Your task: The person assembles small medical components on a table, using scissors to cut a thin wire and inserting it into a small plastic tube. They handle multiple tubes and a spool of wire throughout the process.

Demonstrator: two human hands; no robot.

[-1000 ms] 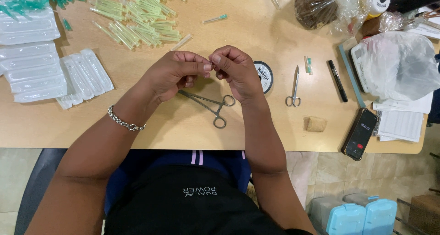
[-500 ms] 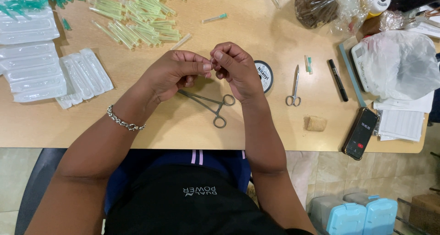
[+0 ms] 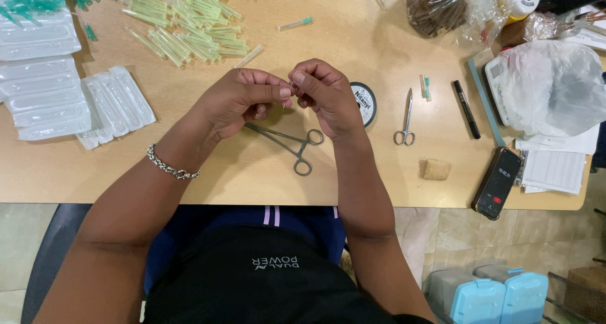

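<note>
Pinching sth tiny, too small to make out, btwn our left hand (image 3: 243, 100) & right hand (image 3: 325, 96), fingertips pressed together above forceps (image 3: 287, 144).

Below the fingers (image 3: 287, 91) lie metal forceps (image 3: 291, 144); a thread spool (image 3: 364, 102), probably, sits just right; bare table (image 3: 208, 172) lies nearer the body.

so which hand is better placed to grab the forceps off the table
Left. The left hand sits over the tip end of the forceps, while the right hand is equally near their ring handles. Both hands' fingers pinch a tiny item, so either must let go.
</note>
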